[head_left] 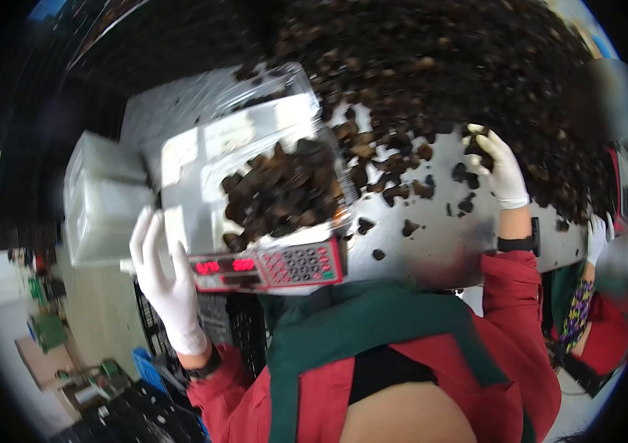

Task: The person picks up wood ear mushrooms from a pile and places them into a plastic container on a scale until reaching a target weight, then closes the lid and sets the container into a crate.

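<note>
A clear plastic tray heaped with dark brown, mushroom-like pieces (280,188) rests on a white scale (181,188), its lid folded up behind it. The scale's red-framed panel (266,266) shows lit red digits, too blurred to read. My left hand (162,277), white-gloved, is at the scale's left front corner, fingers apart and holding nothing. At the right, over the metal table (447,251), my gloved right hand (500,166) has its fingers curled round a few dark pieces (478,150), beside the large pile (432,66).
Stacked clear plastic trays (103,199) stand left of the scale. Loose pieces (410,227) lie scattered on the metal. A co-worker's gloved hand (599,236) and red-framed scale (626,196) are at the far right. Black crates (236,321) stand below the table edge.
</note>
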Motion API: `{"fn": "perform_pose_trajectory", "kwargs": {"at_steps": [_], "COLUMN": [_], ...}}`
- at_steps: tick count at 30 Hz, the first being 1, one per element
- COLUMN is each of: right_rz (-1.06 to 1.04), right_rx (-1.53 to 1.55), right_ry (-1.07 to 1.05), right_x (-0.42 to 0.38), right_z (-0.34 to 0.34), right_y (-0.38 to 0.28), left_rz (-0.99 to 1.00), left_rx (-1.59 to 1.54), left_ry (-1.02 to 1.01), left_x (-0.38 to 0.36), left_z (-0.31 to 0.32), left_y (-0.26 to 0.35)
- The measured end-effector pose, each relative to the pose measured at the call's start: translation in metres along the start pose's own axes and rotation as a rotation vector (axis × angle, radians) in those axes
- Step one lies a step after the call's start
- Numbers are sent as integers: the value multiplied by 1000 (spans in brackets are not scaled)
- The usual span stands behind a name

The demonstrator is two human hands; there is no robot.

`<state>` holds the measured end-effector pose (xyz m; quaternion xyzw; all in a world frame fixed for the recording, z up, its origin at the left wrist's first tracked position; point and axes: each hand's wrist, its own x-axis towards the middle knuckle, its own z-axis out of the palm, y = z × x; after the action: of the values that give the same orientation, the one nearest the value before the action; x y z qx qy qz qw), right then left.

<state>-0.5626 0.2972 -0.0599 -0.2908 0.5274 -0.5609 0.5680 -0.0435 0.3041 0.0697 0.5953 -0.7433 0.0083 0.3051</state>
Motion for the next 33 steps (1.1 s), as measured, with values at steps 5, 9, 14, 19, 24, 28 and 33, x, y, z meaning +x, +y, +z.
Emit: {"fn": "perform_pose_trajectory", "kwargs": {"at_steps": [5, 9, 14, 19, 24, 28, 33], "right_rz": [-11, -117, -903, -867, -1066, -530, -904], "right_rx": [122, -349, -850, -1346, -753, -532, -794], "right_ry": [-109, -266, -564, -749, -590, -344, -577], "right_x": [-6, -25, -23, -23, -16, -27, -51], "right_z": [60, 175, 278, 304, 293, 263, 284], "right_y": [-25, -66, -39, -25, -45, -61, -37], "left_rz": [-12, -130, -174, -94, -175, -273, -173], "left_rx": [-110, -450, -659, -659, -542, -282, -42], "left_ry": [87, 36, -165, -227, -348, -430, -379], "left_x": [30, 56, 84, 98, 117, 138, 149], "left_z": [-19, -6, 37, 64, 79, 94, 123], "left_y": [-43, -57, -56, -54, -66, -58, -59]}}
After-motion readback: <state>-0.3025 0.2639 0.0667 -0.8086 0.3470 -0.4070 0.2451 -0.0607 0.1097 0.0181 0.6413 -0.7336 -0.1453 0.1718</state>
